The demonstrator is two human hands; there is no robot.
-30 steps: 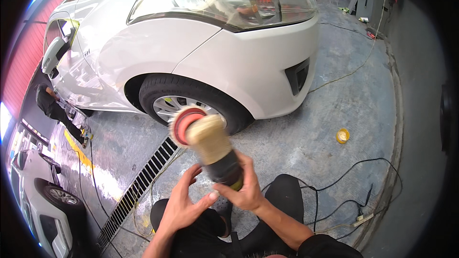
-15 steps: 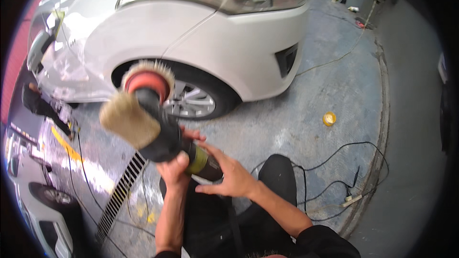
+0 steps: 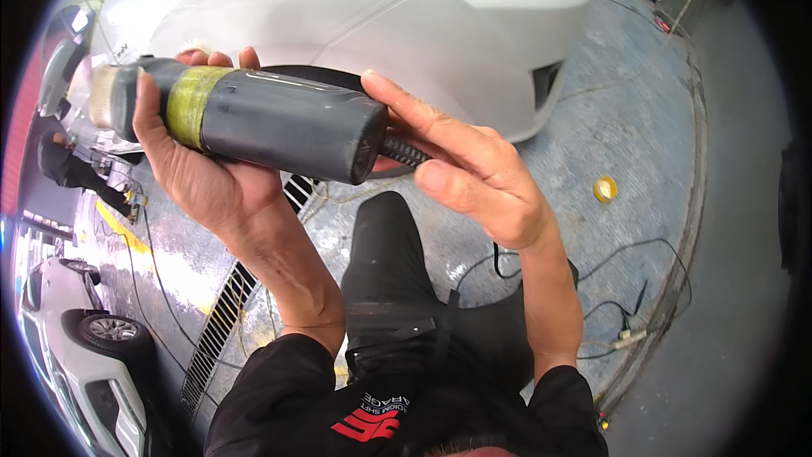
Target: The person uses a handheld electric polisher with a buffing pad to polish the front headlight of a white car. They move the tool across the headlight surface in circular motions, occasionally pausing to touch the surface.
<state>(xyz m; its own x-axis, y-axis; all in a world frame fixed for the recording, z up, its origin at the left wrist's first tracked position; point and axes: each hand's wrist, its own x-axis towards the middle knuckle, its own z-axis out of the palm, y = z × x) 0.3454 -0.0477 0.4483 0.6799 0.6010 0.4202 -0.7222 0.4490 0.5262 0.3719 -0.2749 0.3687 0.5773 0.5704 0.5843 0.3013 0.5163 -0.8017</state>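
A black power polisher [image 3: 292, 123] with a yellow-green band lies nearly level in front of me, its head toward the left. My left hand [image 3: 207, 190] wraps round its body from below, fingertips showing over the top. At the rear end, my right hand [image 3: 495, 182] has the ribbed cord sleeve [image 3: 403, 151] between thumb and fingers, the index finger against the casing. A cream fuzzy cover [image 3: 103, 97] sits at the head end. Most of the pad on the head is hidden behind the tool and my left hand.
A pale car [image 3: 364, 13] stands just ahead, its wheel mostly hidden. A drain grate [image 3: 216, 343] crosses the floor at left, near another white car [image 3: 85, 364] and a person [image 3: 66, 165]. Black cords [image 3: 643, 243] and a small yellow round thing [image 3: 605, 189] lie at right.
The polisher has risen closer and turned, its rear end now toward the right. My right hand has shifted from its body to the cord end.
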